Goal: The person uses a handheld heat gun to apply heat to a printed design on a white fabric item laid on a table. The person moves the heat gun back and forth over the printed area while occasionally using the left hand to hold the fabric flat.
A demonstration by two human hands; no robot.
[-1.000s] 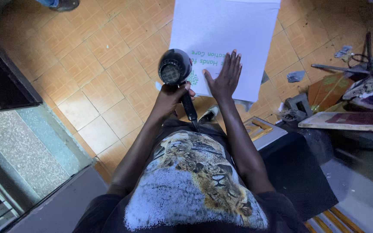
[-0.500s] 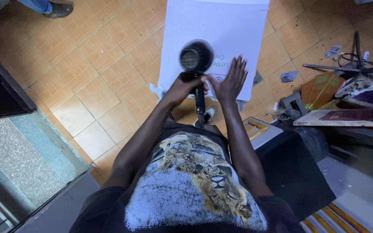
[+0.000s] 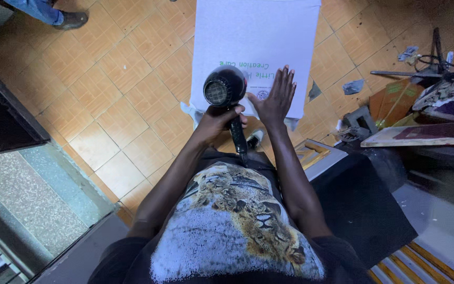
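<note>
My left hand (image 3: 217, 122) grips the handle of a black hair dryer (image 3: 225, 88), whose round rear grille faces the camera. Its nozzle points down at a white shirt (image 3: 256, 37) stretched flat on a board, with green and grey print near my hands. My right hand (image 3: 275, 97) lies flat on the shirt beside the print, fingers spread, just right of the dryer. The dryer's cord (image 3: 240, 144) hangs down toward my body.
An orange tiled floor (image 3: 111, 94) lies below. Another person's shoe and jeans leg (image 3: 53, 14) stand at the top left. Wooden frames, boards and clutter (image 3: 416, 105) fill the right side. A dark counter edge (image 3: 6, 121) is at the left.
The dryer and my left hand have shifted right and up over the shirt's print. My right hand has moved further onto the shirt and pressed flat.
</note>
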